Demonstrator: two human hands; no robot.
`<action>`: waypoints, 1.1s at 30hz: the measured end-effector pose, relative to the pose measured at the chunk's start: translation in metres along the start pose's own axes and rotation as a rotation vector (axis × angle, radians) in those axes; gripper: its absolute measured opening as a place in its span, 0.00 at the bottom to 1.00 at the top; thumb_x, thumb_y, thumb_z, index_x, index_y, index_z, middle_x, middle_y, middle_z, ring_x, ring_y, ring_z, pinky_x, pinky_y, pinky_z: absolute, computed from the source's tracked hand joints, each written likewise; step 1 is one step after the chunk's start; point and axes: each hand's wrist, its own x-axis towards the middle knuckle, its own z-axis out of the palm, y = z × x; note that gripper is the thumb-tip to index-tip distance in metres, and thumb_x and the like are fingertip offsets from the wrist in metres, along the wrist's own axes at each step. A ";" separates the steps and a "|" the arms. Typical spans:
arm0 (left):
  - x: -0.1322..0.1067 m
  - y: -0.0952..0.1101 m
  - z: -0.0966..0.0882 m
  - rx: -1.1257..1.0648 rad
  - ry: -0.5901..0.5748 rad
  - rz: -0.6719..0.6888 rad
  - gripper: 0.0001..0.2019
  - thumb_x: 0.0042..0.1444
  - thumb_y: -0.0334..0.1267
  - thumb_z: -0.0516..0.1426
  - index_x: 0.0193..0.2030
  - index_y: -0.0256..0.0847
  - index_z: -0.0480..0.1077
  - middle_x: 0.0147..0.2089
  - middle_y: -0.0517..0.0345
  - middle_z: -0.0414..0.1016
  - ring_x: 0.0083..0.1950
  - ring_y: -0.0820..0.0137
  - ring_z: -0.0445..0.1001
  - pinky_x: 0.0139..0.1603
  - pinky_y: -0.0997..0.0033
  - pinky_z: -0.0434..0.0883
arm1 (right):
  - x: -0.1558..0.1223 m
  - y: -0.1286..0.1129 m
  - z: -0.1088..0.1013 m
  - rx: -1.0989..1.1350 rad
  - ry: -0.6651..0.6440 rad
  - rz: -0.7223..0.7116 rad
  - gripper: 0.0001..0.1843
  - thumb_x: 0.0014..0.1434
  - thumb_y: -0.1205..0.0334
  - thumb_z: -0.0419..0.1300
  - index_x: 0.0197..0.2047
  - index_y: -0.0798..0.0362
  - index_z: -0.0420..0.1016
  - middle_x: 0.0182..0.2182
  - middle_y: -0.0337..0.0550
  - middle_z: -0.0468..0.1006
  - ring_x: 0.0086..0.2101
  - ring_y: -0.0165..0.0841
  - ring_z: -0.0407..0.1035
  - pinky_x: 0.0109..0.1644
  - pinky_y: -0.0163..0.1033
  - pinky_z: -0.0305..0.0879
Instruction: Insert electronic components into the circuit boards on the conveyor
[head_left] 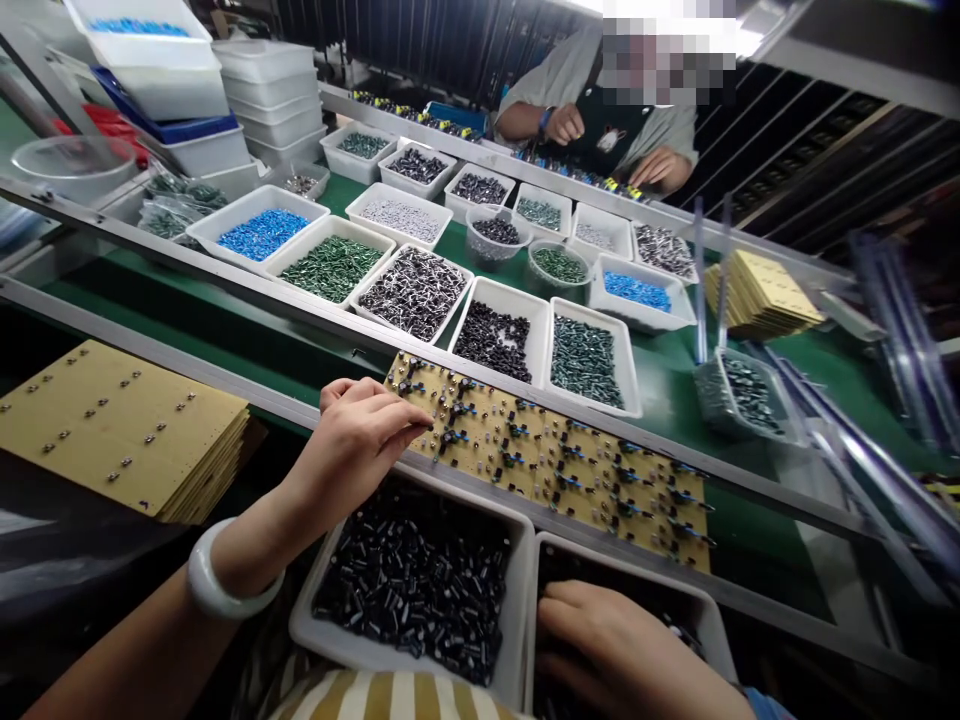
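My left hand (367, 430), with a pale bangle (217, 575) at its wrist, is over the left end of a tan circuit board (472, 465). Its thumb and forefinger are pinched together near the board's surface; whatever is between them is too small to make out. Many small black, blue and silver parts stand on the board. My right hand (600, 640) reaches into the right white bin (709, 610), fingers curled, their tips hidden inside. Beside it, the left white bin (521, 600) holds black cylindrical capacitors (420, 585).
Stacked tan boards (112, 430) lie at left, more boards (761, 290) at far right. Trays of black parts (495, 340), dark green parts (585, 360) and blue parts (262, 235) line the green belt behind a metal rail (285, 400). A co-worker (600, 120) sits opposite.
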 end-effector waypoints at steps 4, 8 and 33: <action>0.006 0.005 0.003 0.052 -0.042 0.020 0.05 0.64 0.31 0.64 0.42 0.47 0.78 0.42 0.66 0.83 0.45 0.66 0.74 0.56 0.57 0.54 | -0.006 0.011 0.004 -0.012 0.010 -0.036 0.05 0.63 0.67 0.65 0.43 0.51 0.75 0.42 0.44 0.79 0.39 0.38 0.75 0.42 0.40 0.70; 0.010 0.004 0.004 0.148 -0.052 0.116 0.04 0.65 0.31 0.63 0.42 0.45 0.77 0.43 0.64 0.83 0.46 0.63 0.72 0.56 0.56 0.54 | -0.007 0.016 0.012 -0.033 0.030 -0.063 0.06 0.63 0.69 0.63 0.43 0.51 0.73 0.41 0.43 0.78 0.39 0.38 0.75 0.43 0.40 0.70; 0.030 0.002 -0.003 0.386 -0.234 0.323 0.10 0.63 0.23 0.59 0.45 0.42 0.73 0.34 0.62 0.76 0.45 0.60 0.69 0.58 0.52 0.53 | -0.004 0.019 0.035 -0.314 0.630 -0.215 0.15 0.76 0.60 0.42 0.50 0.55 0.68 0.44 0.54 0.78 0.42 0.42 0.77 0.44 0.45 0.76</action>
